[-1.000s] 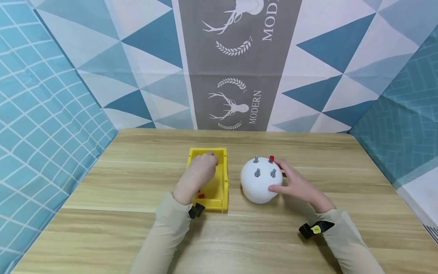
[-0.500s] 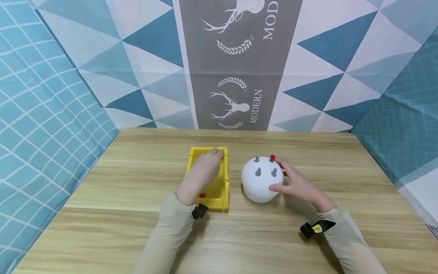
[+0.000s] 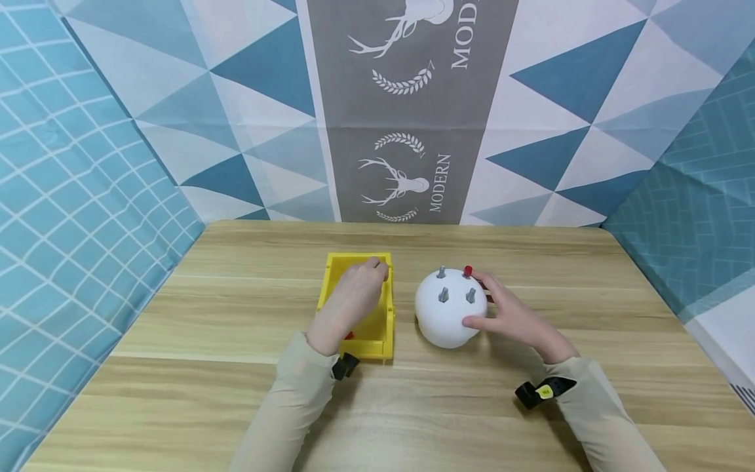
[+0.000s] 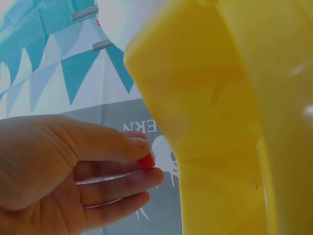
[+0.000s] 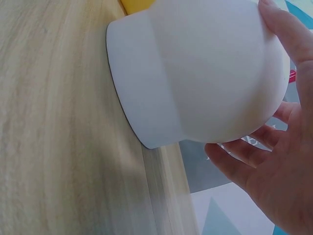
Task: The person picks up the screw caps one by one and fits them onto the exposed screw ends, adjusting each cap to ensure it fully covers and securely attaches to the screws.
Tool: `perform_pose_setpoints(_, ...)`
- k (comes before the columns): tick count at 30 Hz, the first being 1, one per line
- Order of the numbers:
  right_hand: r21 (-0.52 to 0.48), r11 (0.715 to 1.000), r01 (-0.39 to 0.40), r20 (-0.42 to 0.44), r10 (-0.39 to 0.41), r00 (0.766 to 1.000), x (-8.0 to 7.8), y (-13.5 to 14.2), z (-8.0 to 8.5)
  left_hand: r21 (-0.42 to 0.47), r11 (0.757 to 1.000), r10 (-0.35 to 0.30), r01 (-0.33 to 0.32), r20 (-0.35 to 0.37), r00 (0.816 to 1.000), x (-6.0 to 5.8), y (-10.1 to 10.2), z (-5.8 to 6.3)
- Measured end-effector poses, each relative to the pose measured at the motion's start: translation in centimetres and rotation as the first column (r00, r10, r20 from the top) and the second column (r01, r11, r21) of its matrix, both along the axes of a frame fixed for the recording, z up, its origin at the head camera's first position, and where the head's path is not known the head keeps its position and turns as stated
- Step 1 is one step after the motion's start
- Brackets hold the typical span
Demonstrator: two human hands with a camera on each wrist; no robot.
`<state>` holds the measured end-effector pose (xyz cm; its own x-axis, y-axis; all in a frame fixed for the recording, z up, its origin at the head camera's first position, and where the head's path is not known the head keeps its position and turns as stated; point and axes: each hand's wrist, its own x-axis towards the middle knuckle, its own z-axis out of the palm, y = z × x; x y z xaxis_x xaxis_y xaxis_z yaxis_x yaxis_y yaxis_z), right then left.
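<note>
Over the right rim of a yellow bin (image 3: 375, 351), my left hand (image 3: 354, 292) pinches a small red cap (image 4: 146, 162) between thumb and fingertips, clearest in the left wrist view. A white rounded body (image 3: 442, 323) with a wider foot stands upright on the table to the bin's right. Grey threaded studs (image 3: 444, 295) stick up from its top, and a red cap (image 3: 468, 271) covers the one at the back right. My right hand (image 3: 512, 316) grips the white body from its right side, thumb in front and fingers around the back.
Another red piece (image 3: 349, 335) lies in the near left of the bin, partly behind my left wrist. The wooden table (image 3: 472, 419) meets a patterned cloth wall (image 3: 413, 118) at the back, with tiled-print cloth (image 3: 77, 196) along the left.
My left hand has shifted right and slightly up, from inside the bin to its right rim. The right hand and white body have stayed in place.
</note>
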<state>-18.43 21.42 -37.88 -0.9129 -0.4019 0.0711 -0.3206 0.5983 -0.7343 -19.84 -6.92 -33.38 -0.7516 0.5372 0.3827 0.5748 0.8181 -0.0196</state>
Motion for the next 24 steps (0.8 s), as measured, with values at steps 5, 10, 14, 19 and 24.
perform_pose_setpoints(5,-0.01,1.0,-0.009,-0.008,0.009,1.0,-0.05,0.07,0.02,0.003,1.0,-0.009,0.009,-0.024,1.0,0.06,0.23,0.05)
perform_pose_setpoints(10,0.001,1.0,-0.01,-0.012,0.01,1.0,-0.01,0.02,-0.06,0.009,1.0,-0.008,0.008,-0.02,1.0,0.15,0.37,0.03)
perform_pose_setpoints(14,-0.002,1.0,-0.009,-0.008,0.009,1.0,0.04,-0.06,-0.11,0.005,1.0,-0.014,0.014,-0.003,1.0,0.17,0.4,-0.08)
perform_pose_setpoints(19,-0.005,1.0,-0.012,-0.001,0.012,1.0,0.04,-0.1,-0.14,-0.019,1.0,0.014,-0.014,0.007,1.0,0.23,0.44,-0.04)
perform_pose_setpoints(24,-0.001,1.0,-0.009,-0.002,0.009,1.0,0.0,-0.02,-0.05,0.005,1.0,-0.008,0.008,-0.015,1.0,0.24,0.75,0.32)
